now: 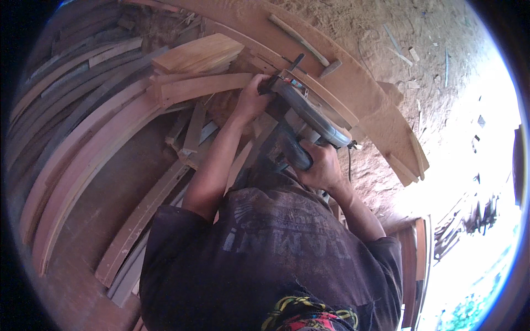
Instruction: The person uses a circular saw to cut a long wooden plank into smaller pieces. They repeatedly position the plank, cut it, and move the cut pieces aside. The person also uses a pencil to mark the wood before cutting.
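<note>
A person in a dark shirt [281, 231] is bent over a big power tool [314, 117], and both hands are on it. The tool is grey and black, and it sits out in front of the chest, at a slant. The left hand [256, 99] is curled around the dark far end of it, but I cannot see all the finger ends. The right hand [322, 167] is wrapped tight around the fat black back handle [296, 153]. A thin cord [349, 165] hangs down near that hand.

Just past the tool, a hammer [298, 39] lies on a wide brown board [381, 118]. Near the left hand there is a pile of flat boards [200, 52], light brown on top. Long bent planks [83, 160] curve away on the left side. More bits of wood [414, 54] are dropped on the dusty ground [381, 33] over on the right. A bright cloth [312, 314] shows at the bottom.
</note>
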The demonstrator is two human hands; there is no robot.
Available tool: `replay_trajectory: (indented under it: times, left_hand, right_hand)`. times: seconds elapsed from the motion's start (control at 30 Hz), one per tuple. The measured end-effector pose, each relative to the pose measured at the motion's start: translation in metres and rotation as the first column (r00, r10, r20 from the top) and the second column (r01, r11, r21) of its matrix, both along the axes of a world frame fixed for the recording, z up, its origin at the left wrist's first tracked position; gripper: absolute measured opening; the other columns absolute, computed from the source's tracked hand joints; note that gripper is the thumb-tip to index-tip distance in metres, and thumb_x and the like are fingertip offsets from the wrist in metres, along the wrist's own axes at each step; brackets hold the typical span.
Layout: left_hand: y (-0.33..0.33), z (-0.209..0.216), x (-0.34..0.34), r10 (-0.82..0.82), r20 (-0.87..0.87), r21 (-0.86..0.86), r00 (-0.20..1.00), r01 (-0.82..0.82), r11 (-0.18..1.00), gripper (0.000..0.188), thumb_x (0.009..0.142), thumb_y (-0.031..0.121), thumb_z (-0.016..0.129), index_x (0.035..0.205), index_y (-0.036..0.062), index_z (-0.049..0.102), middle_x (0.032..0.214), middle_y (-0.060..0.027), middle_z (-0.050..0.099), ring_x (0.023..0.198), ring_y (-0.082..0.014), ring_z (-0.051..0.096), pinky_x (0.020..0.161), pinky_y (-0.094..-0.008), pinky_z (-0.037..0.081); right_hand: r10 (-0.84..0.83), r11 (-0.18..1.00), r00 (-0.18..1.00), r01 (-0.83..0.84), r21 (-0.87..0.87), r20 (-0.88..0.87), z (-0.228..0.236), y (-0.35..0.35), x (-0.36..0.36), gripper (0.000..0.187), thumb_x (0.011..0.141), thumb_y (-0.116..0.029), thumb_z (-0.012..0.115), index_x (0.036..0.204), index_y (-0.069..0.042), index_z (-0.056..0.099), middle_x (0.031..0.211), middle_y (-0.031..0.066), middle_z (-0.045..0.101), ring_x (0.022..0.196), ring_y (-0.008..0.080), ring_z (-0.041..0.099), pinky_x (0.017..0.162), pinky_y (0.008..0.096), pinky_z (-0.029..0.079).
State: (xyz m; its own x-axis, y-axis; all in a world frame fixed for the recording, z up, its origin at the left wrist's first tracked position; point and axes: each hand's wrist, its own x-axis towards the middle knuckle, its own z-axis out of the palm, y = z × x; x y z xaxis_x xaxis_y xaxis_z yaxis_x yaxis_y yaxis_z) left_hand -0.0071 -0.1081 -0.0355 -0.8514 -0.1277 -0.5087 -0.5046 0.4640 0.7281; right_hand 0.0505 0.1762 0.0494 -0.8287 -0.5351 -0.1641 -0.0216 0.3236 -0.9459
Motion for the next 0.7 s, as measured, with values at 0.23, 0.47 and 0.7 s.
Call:
replay_trajectory:
  times: [0.23, 0.47, 0.7]
  left_hand:
    - [0.006, 0.016, -0.003, -0.030, -0.023, -0.036, 0.999, 0.030, 0.999, 0.050, 0.089, -0.004, 0.074, 0.137, 0.0061, 0.063, 0.127, -0.0066, 0.071, 0.120, -0.0190, 0.066, 0.102, -0.0352, 0.054]
    - [-0.001, 0.011, -0.002, 0.004, 0.004, 0.026, 1.000, -0.004, 1.000, 0.052, 0.088, -0.005, 0.076, 0.137, 0.0064, 0.063, 0.128, -0.0066, 0.070, 0.122, -0.0188, 0.065, 0.103, -0.0353, 0.054]
    - [0.001, 0.015, -0.003, 0.012, -0.013, 0.032, 1.000, -0.011, 0.999, 0.051, 0.089, -0.006, 0.076, 0.137, 0.0065, 0.063, 0.126, -0.0055, 0.070, 0.116, -0.0180, 0.067, 0.101, -0.0348, 0.055]
  right_hand:
    - [0.008, 1.000, 1.000, -0.008, 0.004, 0.006, -0.001, -0.001, 0.000, 0.024, 0.086, -0.019, 0.086, 0.098, -0.002, 0.074, 0.079, 0.0190, 0.074, 0.075, 0.0363, 0.078, 0.064, 0.0428, 0.059]
    - [0.018, 1.000, 1.000, -0.018, 0.011, -0.004, 0.008, -0.004, -0.004, 0.025, 0.086, -0.020, 0.086, 0.099, -0.001, 0.074, 0.079, 0.0192, 0.075, 0.076, 0.0351, 0.079, 0.065, 0.0425, 0.060]
    - [0.023, 1.000, 1.000, -0.023, 0.017, -0.004, 0.008, -0.006, -0.004, 0.026, 0.086, -0.019, 0.086, 0.101, -0.001, 0.075, 0.081, 0.0200, 0.076, 0.078, 0.0353, 0.080, 0.066, 0.0425, 0.061]
